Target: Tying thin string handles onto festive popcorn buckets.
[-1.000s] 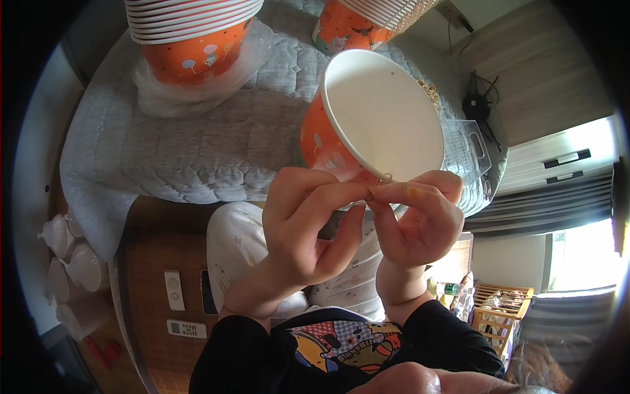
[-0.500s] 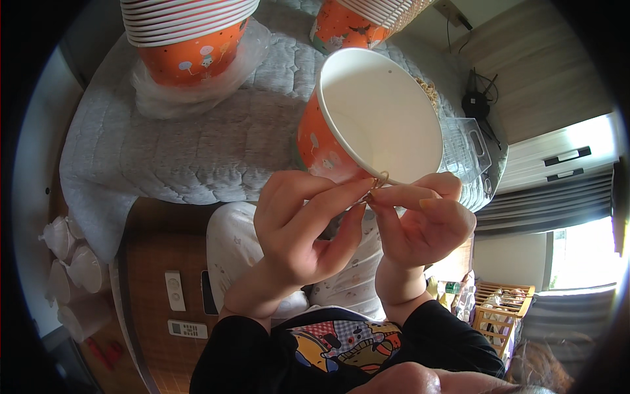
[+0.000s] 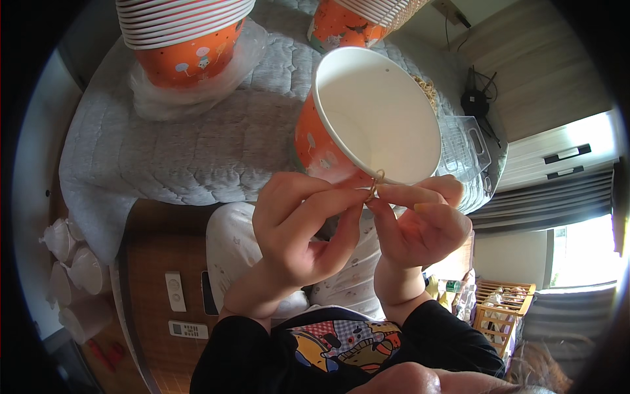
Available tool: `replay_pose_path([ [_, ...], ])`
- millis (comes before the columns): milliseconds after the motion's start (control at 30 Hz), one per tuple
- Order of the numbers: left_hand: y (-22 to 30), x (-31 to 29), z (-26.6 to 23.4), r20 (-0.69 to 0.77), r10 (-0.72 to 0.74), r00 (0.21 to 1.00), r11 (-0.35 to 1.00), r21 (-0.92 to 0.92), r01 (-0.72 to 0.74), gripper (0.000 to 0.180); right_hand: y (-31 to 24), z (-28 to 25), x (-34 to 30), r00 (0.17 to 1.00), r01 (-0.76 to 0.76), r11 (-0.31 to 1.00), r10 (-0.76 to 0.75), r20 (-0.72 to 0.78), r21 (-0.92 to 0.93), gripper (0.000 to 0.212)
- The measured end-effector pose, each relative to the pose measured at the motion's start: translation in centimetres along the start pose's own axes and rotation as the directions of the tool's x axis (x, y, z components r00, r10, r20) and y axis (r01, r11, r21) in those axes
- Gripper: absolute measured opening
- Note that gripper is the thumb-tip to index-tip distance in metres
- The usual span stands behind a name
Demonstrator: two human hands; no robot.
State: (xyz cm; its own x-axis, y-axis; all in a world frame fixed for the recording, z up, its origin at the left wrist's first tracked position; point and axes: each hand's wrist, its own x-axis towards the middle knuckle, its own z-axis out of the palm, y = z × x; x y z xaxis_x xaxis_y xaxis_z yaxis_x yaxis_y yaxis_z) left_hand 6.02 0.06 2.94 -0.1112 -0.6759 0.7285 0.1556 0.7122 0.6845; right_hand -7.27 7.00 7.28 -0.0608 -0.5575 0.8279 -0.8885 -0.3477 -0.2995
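A big orange paper bucket (image 3: 319, 148) with a white inside stands tilted toward me, its mouth facing up and a small hole near its far rim. At the near rim a thin tan cord (image 3: 378, 176) makes a small loop. My left hand (image 3: 295, 226) pinches the cord from the left, thumb against forefinger. From the right, the fingertips of my right hand (image 3: 423, 226) are closed on the same cord, almost touching the left ones. My fingers hide most of the cord, so I cannot tell whether it passes through the bucket wall.
Stacked orange buckets (image 3: 187, 62) rest on clear plastic at the back left; another stack (image 3: 348, 26) stands farther back. Tan cords (image 3: 425, 88) and a clear plastic tray (image 3: 462, 148) lie right of the bucket on the grey quilted cover (image 3: 177, 148). Two remotes (image 3: 188, 329) are at lower left.
The fingertips have shifted slightly, and the cord loop at the rim looks narrower and more upright. Both hands keep their pinch, and the bucket stays nearly in place.
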Motion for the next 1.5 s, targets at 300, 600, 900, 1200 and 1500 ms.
replay_pose_path([
  [300, 0.0, 0.0, 0.0, 0.028, -0.003, 1.0, 1.0, -0.019, 0.003, 0.019, 0.0, 0.0, -0.2, 0.998, 0.053, 0.994, -0.05, 0.034, -0.096, 0.032],
  [600, -0.1, -0.1, 0.1, -0.007, -0.007, 1.0, 1.0, -0.012, 0.007, 0.023, -0.3, -0.3, 0.3, 0.984, 0.16, 0.961, -0.138, 0.111, -0.226, 0.048],
  [900, -0.3, -0.1, 0.4, -0.008, 0.031, 0.999, 1.0, 0.002, -0.031, 0.022, -0.8, 0.0, 0.4, 0.993, 0.099, 0.973, -0.083, 0.083, -0.21, 0.043],
  [1200, -0.4, -0.1, 0.4, -0.003, 0.007, 1.0, 1.0, 0.02, -0.007, 0.021, -0.2, 0.5, -0.5, 0.998, 0.052, 0.994, -0.054, -0.017, -0.093, 0.027],
  [1500, -0.3, -0.1, 0.3, 0.031, 0.002, 1.0, 1.0, -0.026, -0.001, 0.02, -0.4, 0.6, -1.0, 0.999, -0.038, 0.999, 0.037, -0.026, -0.024, 0.018],
])
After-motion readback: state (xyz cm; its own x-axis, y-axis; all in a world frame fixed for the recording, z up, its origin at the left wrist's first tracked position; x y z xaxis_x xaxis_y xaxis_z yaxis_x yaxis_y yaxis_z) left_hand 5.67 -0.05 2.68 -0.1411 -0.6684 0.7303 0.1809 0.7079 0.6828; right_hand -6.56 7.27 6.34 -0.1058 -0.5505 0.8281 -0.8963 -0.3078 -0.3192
